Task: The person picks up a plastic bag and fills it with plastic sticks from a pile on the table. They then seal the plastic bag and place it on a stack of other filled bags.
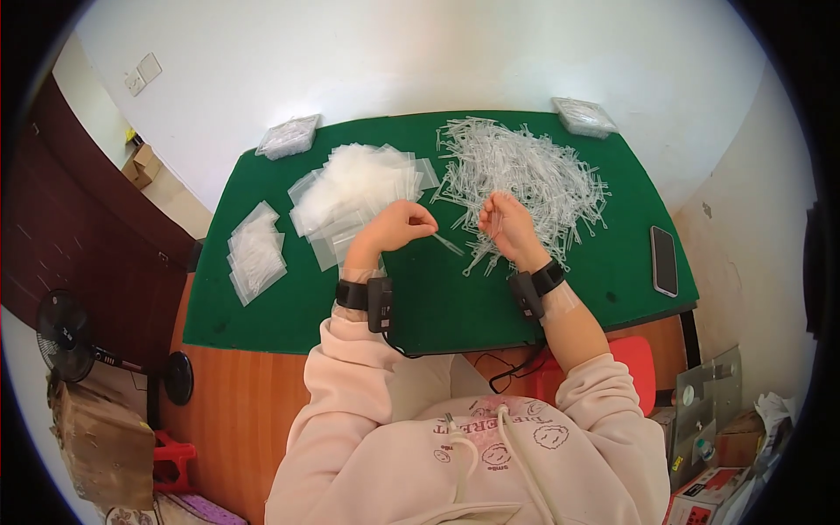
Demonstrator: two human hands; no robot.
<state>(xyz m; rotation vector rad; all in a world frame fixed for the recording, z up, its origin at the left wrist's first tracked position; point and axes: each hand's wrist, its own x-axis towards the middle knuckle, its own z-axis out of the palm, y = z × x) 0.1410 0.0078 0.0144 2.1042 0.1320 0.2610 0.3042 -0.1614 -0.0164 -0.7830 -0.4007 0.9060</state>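
Observation:
My left hand (396, 225) hovers over the green table mat (437, 302), fingers closed on a thin clear plastic stick (446, 243) that points right and toward me. My right hand (506, 224) is beside it, fingers curled at the near edge of a big heap of the same clear plastic sticks (525, 171); it seems to pinch one or a few, though that is hard to tell. A loose pile of small clear plastic bags (354, 188) lies just beyond my left hand. Both wrists wear black bands.
A stack of filled bags (255, 254) lies at the mat's left. Clear packs sit at the far left corner (287, 136) and far right corner (584, 116). A dark phone (664, 260) rests at the right edge. A fan (66, 337) and cardboard boxes (105, 442) stand on the floor.

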